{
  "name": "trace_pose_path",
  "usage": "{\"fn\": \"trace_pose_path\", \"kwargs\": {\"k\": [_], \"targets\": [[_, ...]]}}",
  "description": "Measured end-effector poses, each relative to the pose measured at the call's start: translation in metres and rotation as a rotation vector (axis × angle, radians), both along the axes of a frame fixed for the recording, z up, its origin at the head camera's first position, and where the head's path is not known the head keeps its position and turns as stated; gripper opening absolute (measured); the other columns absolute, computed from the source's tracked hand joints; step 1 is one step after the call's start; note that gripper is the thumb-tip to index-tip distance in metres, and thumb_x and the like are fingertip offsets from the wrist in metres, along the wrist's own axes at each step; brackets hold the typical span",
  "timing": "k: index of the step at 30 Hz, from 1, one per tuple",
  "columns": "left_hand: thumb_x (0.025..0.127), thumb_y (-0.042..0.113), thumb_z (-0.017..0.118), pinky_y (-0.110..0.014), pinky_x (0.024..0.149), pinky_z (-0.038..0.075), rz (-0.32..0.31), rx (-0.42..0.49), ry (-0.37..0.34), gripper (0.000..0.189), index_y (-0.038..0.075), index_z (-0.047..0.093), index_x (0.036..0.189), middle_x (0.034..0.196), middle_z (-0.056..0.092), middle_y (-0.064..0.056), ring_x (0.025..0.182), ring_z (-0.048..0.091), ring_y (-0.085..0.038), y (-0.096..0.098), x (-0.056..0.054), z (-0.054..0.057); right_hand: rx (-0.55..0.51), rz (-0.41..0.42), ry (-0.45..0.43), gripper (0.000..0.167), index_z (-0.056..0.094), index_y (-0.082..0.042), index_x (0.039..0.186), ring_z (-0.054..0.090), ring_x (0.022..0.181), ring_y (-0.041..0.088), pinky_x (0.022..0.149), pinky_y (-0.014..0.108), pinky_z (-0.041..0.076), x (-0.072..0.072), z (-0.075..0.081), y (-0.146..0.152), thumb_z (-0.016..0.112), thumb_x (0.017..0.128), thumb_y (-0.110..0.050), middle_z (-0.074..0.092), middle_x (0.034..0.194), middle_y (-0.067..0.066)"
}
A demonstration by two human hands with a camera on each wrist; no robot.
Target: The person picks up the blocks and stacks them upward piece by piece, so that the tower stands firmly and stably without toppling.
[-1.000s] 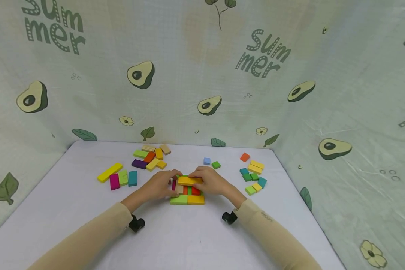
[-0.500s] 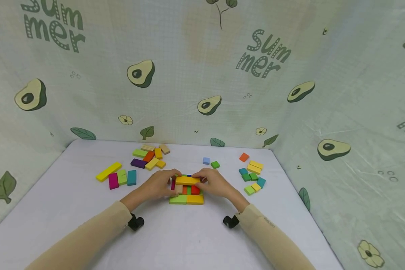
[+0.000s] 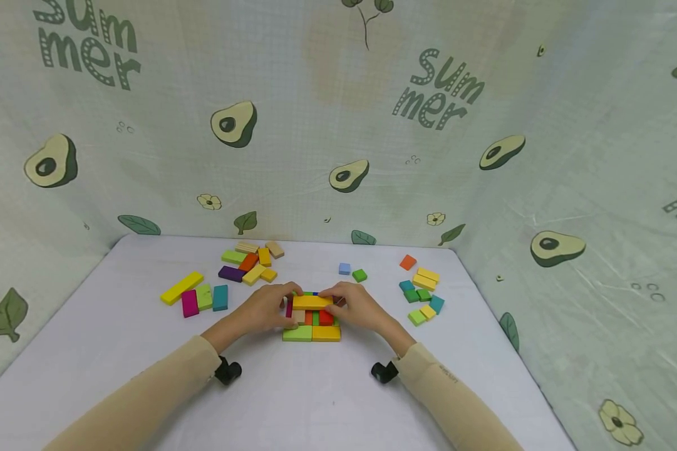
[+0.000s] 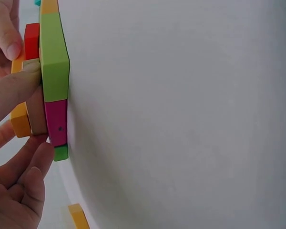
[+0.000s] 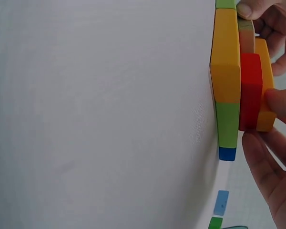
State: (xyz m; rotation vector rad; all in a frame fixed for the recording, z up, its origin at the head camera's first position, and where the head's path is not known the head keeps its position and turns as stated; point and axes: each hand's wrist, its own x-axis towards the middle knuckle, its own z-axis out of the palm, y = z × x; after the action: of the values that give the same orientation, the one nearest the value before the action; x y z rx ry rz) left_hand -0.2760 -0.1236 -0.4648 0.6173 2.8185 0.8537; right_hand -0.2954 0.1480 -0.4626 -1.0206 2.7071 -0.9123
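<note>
Easing slightly leftward since the frame a second ago and now lying more level, the orange block (image 3: 312,303) is sitting atop a small stack (image 3: 315,318), with more of its right end showing; the shift is apparently squaring the top layer over the rows below. In the head view, two bare hands are framing the stack mid-table, the left hand (image 3: 262,307) curling around one end, the right hand (image 3: 362,305) pinching at the other. One lime block (image 3: 297,333) and one yellow-orange block (image 3: 326,333) are forming the front edge. On the white table (image 3: 338,401), four loose blocks (image 3: 190,303) are lying to the left, a cluster of at least eight (image 3: 249,262) is spreading behind, one light-blue block (image 3: 344,269) and one green block (image 3: 359,275) are resting apart, and a group of nine (image 3: 424,295) is gathering at right: three yellow, two teal, two green, one lime, one orange-red. In the left wrist view, thumb and fingers are holding one natural-wood block (image 4: 36,112) by its ends, one magenta block (image 4: 57,121) showing beneath. In the right wrist view, the other thumb and fingers are narrowing on the orange block, above one red block (image 5: 250,90), while one blue block (image 5: 227,154) is ending the lowest row.
</note>
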Motion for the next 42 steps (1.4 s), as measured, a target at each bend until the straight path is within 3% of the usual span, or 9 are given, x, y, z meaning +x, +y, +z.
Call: {"fn": "trace_pose_path", "kwargs": {"k": [11, 21, 26, 33, 42], "targets": [[0.083, 0.029, 0.094, -0.035, 0.084, 0.056, 0.006, -0.003, -0.006, 0.065, 0.023, 0.064, 0.139, 0.116, 0.07, 0.0, 0.092, 0.058, -0.017, 0.001, -0.001, -0.001, 0.007, -0.027, -0.017, 0.036, 0.071, -0.017, 0.14, 0.061, 0.101, 0.016, 0.093, 0.033, 0.058, 0.001, -0.002, 0.0, 0.072, 0.104, -0.021, 0.07, 0.123, 0.001], [0.083, 0.029, 0.094, -0.034, 0.084, 0.056, 0.015, 0.0, -0.016, 0.063, 0.024, 0.064, 0.139, 0.117, 0.07, 0.0, 0.092, 0.058, -0.017, 0.001, 0.001, -0.001, 0.001, 0.006, -0.123, 0.057, 0.058, -0.02, 0.152, 0.062, 0.12, 0.021, 0.106, 0.042, 0.055, 0.012, 0.004, 0.009, 0.077, 0.099, -0.028, 0.062, 0.145, 0.002], [0.083, 0.028, 0.094, -0.034, 0.084, 0.056, 0.011, 0.004, -0.015, 0.063, 0.023, 0.064, 0.139, 0.117, 0.069, 0.0, 0.091, 0.057, -0.016, 0.001, 0.0, -0.002, 0.017, 0.008, -0.131, 0.059, 0.06, -0.02, 0.15, 0.062, 0.124, 0.022, 0.108, 0.042, 0.054, 0.015, 0.002, 0.012, 0.082, 0.096, -0.028, 0.062, 0.145, 0.0], [0.083, 0.031, 0.094, -0.035, 0.087, 0.057, 0.004, 0.007, -0.011, 0.065, 0.023, 0.063, 0.14, 0.117, 0.069, 0.001, 0.094, 0.058, -0.017, 0.001, -0.001, -0.006, -0.038, 0.009, -0.119, 0.055, 0.062, -0.014, 0.148, 0.063, 0.123, 0.025, 0.107, 0.045, 0.055, 0.016, -0.002, 0.012, 0.081, 0.097, -0.019, 0.064, 0.144, 0.005], [0.083, 0.033, 0.093, -0.04, 0.096, 0.058, 0.003, 0.013, 0.014, 0.068, 0.023, 0.062, 0.143, 0.123, 0.069, 0.001, 0.106, 0.061, -0.018, -0.001, 0.0, -0.007, -0.035, -0.033, -0.141, 0.054, 0.063, -0.019, 0.148, 0.062, 0.122, 0.02, 0.107, 0.04, 0.055, 0.017, -0.004, 0.011, 0.08, 0.097, -0.019, 0.063, 0.145, 0.001]]}}
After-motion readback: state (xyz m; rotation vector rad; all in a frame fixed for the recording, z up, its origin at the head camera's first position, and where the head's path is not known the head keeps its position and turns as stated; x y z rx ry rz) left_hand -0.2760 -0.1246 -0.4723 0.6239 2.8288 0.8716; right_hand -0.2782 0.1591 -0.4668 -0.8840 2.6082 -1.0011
